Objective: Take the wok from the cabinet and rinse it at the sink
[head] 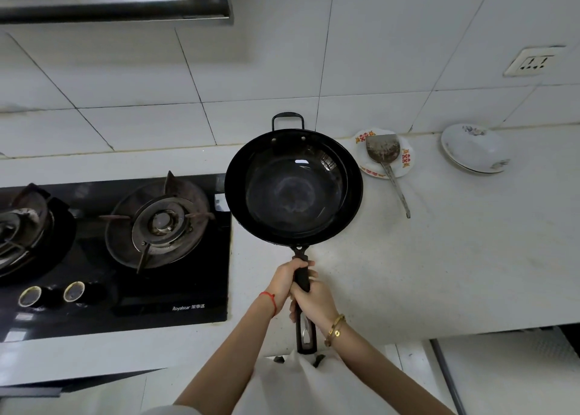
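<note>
A black wok [293, 188] with a small loop handle at its far rim is held level above the white countertop [455, 257], just right of the gas stove. Its long black handle [302, 276] points toward me. My left hand [284, 281], with a red string on the wrist, grips the handle nearer the wok. My right hand [315, 301], with a gold bracelet, grips the handle just behind it. The wok looks empty. No sink or cabinet is in view.
A black two-burner gas stove [125, 242] lies at left under a range hood [119, 0]. A plate with a metal spatula [384, 159] sits behind the wok to the right. Stacked white bowls [474, 148] stand far right. A wall socket [530, 61] is on the tiles.
</note>
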Demonstrator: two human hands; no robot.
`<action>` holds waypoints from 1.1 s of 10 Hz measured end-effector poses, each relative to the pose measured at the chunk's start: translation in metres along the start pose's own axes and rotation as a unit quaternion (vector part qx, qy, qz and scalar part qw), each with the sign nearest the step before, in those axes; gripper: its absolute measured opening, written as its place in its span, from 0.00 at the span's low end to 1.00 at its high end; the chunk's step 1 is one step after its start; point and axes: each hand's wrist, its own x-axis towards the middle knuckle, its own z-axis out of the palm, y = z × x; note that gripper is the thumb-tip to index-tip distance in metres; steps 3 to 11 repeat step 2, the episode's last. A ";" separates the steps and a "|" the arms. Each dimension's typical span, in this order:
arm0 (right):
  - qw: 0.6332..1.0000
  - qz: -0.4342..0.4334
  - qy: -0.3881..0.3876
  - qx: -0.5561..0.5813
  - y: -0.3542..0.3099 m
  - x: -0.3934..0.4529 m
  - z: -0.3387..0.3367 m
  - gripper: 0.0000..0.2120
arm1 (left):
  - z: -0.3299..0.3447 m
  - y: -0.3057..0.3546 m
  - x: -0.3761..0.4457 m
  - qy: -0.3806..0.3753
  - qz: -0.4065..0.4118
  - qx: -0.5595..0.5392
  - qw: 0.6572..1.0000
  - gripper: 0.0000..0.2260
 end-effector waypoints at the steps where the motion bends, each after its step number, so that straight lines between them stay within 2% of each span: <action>1: 0.999 -0.018 -0.043 -0.019 0.005 -0.003 -0.012 0.16 | -0.004 -0.002 -0.005 0.055 0.043 0.169 0.983 0.16; 2: 0.995 -0.053 -0.021 -0.083 0.001 0.001 -0.028 0.19 | -0.013 0.003 -0.012 0.101 0.100 0.300 0.943 0.15; 11: 0.995 -0.053 -0.021 -0.083 0.001 0.001 -0.028 0.19 | -0.013 0.003 -0.012 0.101 0.100 0.300 0.943 0.15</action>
